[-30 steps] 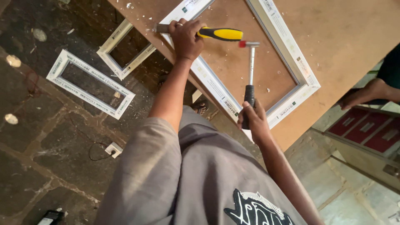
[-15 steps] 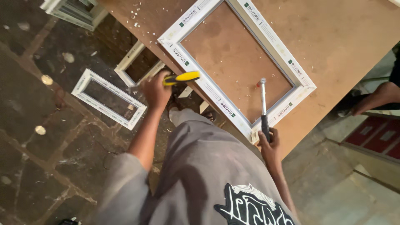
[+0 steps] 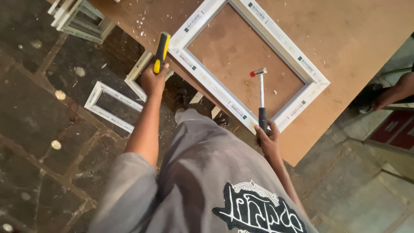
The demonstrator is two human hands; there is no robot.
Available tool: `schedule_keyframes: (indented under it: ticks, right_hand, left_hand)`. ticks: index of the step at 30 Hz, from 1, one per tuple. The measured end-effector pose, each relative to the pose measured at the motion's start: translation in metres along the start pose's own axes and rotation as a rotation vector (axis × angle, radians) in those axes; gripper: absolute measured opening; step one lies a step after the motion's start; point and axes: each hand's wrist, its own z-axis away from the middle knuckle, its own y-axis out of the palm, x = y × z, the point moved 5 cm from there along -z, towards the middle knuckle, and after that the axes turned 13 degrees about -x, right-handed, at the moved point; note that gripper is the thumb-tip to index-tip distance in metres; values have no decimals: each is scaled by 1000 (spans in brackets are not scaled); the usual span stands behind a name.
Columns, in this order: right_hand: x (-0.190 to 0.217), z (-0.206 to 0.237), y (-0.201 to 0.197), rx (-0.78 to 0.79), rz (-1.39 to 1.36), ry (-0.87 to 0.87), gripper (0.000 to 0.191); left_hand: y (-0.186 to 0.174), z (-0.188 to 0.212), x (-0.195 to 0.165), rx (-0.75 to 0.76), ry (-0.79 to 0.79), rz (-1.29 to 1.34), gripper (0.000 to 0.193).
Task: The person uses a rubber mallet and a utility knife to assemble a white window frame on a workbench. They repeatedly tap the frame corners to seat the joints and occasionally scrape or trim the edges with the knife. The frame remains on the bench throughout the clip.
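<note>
Surface: brown fibreboard worktable [image 3: 362, 47], white rectangular plastic frame [image 3: 248, 58] lying flat.
Right hand [image 3: 267, 140]: my grip clamps slim metal hammer [image 3: 261, 97], head pointing away.
Left hand [image 3: 154, 80]: wrapped around yellow-black handled tool [image 3: 162, 49], upright.

I see a dark stone-slab floor [image 3: 39, 129] with pale specks, a brown fibreboard worktable [image 3: 358, 43] dusted with white chips, spare white frames [image 3: 113, 105] lying below, even daylight.

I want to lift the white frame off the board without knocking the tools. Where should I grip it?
Grip the white frame by its far long rail, coming from the side opposite the person. That rail is bare, while the hammer in the right hand crosses the near rail and the left hand holds a yellow-handled tool by the left corner.
</note>
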Motion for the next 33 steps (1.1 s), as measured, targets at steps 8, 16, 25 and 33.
schedule_keyframes:
  ticks: [8,16,25,33]
  right_hand:
    - [64,12,-6,-280,735,-196,48]
    - [54,34,29,-313,908,12,56]
    - [-11,38,94,-509,492,117,51]
    - [-7,31,140,-455,-272,284,30]
  left_hand:
    - [38,-53,-19,249,89,-28,43]
    - [66,-72,22,444,-5,115,51]
    - [86,-91,-3,656,298,-126,45]
    - [88,-90,-20,769,549,-200,33]
